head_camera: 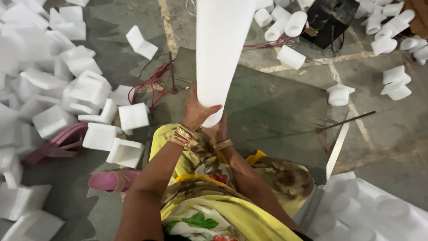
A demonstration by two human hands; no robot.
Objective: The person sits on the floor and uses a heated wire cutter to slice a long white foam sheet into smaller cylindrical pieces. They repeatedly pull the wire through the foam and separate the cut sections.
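Your left hand (196, 111) and right hand (218, 131) both wrap their fingers around the tall white foam cylinder's (220, 53) lower end, above the grey floor (276, 102).

Only one view is given, taken from the head and directed steeply down. The hands and the lap are seen very near, the grey floor (276, 102) further below. No second view is provided.

Left hand (196, 111) and right hand (218, 131): gold bangles at both wrists; forearms bare; yellow garment, floral print in green and red.
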